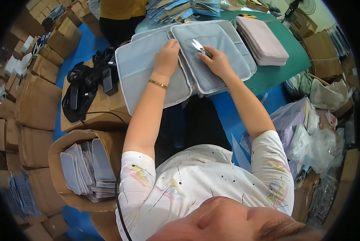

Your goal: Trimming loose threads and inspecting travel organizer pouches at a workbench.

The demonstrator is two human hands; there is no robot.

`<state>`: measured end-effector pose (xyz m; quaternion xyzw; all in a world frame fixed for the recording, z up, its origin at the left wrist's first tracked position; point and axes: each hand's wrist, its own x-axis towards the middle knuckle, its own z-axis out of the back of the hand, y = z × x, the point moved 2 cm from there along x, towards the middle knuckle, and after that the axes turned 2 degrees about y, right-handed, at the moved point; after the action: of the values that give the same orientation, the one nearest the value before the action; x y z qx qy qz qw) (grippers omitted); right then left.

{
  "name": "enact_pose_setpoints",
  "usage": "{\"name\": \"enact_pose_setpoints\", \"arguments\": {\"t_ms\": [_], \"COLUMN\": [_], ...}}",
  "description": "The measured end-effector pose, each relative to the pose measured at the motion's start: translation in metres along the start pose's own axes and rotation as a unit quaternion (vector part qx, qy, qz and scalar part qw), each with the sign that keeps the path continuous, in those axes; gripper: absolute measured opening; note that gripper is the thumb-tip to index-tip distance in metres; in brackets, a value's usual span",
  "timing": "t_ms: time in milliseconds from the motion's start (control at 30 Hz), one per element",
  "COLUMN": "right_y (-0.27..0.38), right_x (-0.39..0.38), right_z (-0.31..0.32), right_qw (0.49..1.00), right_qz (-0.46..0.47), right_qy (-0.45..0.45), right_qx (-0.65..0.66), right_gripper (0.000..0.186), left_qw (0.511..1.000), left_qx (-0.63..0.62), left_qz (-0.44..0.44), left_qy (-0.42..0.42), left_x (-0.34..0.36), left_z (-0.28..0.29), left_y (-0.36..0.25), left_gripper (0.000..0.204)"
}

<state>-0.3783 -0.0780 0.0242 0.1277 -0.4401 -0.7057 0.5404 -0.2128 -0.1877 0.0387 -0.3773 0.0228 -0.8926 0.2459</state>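
Observation:
An opened fabric case [148, 68] with grey lining and pale piped edges lies spread before me, its halves to the left and right. My left hand [166, 58] is closed in a pinch over the inner edge of the left half; what its fingertips hold is hidden. Over the right half, my right hand [217, 63] is closed round a pair of small thread snips [199, 46], the metal blades pointing up and left. Beyond the case's right side, a stack of pale pink cases [262, 40] rests on the green table [284, 74].
At the left, black straps with devices [89, 80] lie on a cardboard box. Below it, an open carton [57, 168] holds several grey cases [83, 168]. Plastic bags [312, 148] crowd the right. Blue fabric pieces [180, 10] lie at the far side, near another person [121, 10].

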Motion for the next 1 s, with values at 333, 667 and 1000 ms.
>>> {"name": "enact_pose_setpoints", "arguments": {"t_ms": [333,667,1000], "right_y": [0.01,0.041,0.021], "right_x": [-0.002,0.006,0.0], "right_z": [-0.006,-0.001,-0.002], "right_qw": [0.998,0.957,0.991], "right_qz": [0.04,0.104,0.057], "right_qy": [-0.009,0.06,-0.017], "right_qx": [-0.044,-0.262,-0.122], "right_gripper": [0.045,0.034,0.041], "left_qw": [0.994,0.993,0.99], "left_qx": [-0.074,-0.102,-0.126], "left_qz": [-0.047,-0.012,-0.057], "left_qy": [-0.059,-0.049,-0.01], "left_x": [0.006,0.003,-0.006], "left_z": [-0.009,-0.008,0.001], "left_y": [0.021,0.024,0.022], "left_gripper": [0.009,0.009,0.015]}}
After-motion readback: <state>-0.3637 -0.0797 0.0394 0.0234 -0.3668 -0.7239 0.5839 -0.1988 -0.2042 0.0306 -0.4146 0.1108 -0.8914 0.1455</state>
